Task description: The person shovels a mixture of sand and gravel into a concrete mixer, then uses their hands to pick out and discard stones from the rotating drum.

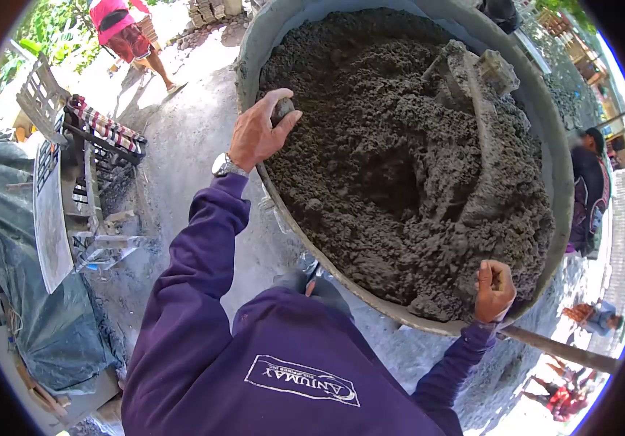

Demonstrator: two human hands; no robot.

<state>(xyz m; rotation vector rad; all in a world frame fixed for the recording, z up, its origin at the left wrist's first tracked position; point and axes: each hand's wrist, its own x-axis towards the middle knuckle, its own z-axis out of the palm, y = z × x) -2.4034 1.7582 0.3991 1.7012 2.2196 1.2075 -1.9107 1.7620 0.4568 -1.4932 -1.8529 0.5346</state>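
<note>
In the head view, my left hand point(260, 132), with a watch on its wrist, is closed around a small grey stone point(282, 110) at the left rim of a large round mixer drum point(392, 314). Wet grey concrete point(356, 211) fills much of the drum, with a darker hollow near its middle. Concrete-caked mixing blades point(481, 131) stick up from the mix on the right. My right hand point(495, 292) is over the near right edge of the concrete, its fingers curled in and thumb raised. Whatever may be inside those fingers is hidden.
A wooden pole point(563, 349) extends right from the drum. On the left stand a wood-and-metal frame point(94, 182) and a dark green tarp point(33, 291). One person point(123, 33) is at the upper left, another point(590, 189) at the right, with several more people farther off.
</note>
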